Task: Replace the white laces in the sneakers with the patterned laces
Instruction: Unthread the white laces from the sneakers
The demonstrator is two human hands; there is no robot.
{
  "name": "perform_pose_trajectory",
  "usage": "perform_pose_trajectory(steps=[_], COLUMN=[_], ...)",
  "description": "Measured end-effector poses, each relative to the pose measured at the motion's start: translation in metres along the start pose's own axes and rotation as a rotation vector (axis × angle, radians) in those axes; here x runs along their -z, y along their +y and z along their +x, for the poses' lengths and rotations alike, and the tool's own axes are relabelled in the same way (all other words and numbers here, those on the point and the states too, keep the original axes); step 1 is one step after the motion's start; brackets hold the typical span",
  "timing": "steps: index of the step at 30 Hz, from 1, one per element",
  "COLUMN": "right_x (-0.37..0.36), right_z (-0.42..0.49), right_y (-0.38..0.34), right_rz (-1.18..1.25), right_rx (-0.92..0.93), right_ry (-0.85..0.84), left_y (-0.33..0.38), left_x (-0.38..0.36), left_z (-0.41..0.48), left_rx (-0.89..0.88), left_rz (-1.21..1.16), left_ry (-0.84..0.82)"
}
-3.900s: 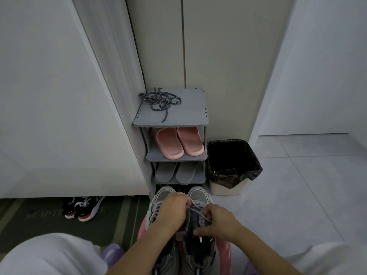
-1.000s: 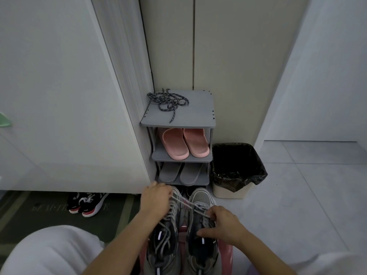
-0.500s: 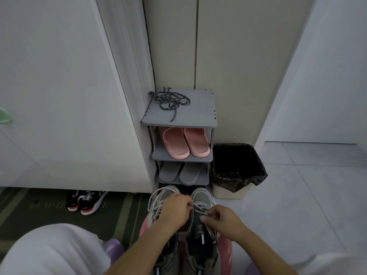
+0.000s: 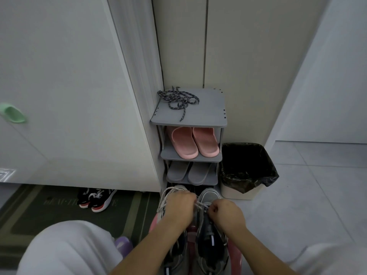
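Grey sneakers [image 4: 209, 195] at 6 o'clock
Left hand [image 4: 179, 205] and right hand [image 4: 226, 215] fingers pinch a soft white lace [image 4: 200, 205]. Ropey patterned laces [image 4: 178, 100] tangle on the 12 o'clock shelf [image 4: 208, 114]; a black bag lines the bin [image 4: 236, 192].

Grey shoe rack [image 4: 210, 108] stands against beige wall panels [image 4: 248, 56]; lined bin [image 4: 236, 192] beside it on grey floor tiles [image 4: 307, 205]; dark mat [image 4: 39, 211] at left

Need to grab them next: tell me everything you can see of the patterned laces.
The patterned laces are dark round cords flecked with light specks, woven-looking. They lie in a loose tangle on the back left of the grey rack's top shelf, with one end trailing toward its front edge. Nothing but the shelf visibly touches them.
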State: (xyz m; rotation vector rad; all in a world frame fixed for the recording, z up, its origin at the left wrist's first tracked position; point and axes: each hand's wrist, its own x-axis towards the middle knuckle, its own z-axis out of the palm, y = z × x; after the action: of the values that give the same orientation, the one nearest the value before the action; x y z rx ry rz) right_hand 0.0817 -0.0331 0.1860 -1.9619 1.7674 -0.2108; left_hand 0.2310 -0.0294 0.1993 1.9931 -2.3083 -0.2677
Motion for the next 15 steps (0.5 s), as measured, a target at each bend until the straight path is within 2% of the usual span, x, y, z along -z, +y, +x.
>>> perform_pose_trajectory(steps=[3, 4, 10, 15], right_x=[0.001, 0.001, -0.003, -0.005], right_z=[-0.001, -0.001, 0.000, -0.002], right_y=[-0.001, -0.002, -0.003, -0.011], right_rz=[0.029, 0.033, 0.077, 0.035], right_rx=[-0.011, -0.017, -0.037, -0.038], right_ry=[-0.008, -0.009, -0.043, -0.048], left_y=[0.017, 0.020, 0.007, -0.002], left_x=[-0.011, -0.012, -0.013, -0.011], left_z=[0.003, 0.004, 0.001, 0.002], left_rx=[-0.127, -0.111, 0.045, 0.029], left_rz=[0.005, -0.010, -0.194, -0.202], left_ry=[-0.033, 0.003, -0.035, -0.071])
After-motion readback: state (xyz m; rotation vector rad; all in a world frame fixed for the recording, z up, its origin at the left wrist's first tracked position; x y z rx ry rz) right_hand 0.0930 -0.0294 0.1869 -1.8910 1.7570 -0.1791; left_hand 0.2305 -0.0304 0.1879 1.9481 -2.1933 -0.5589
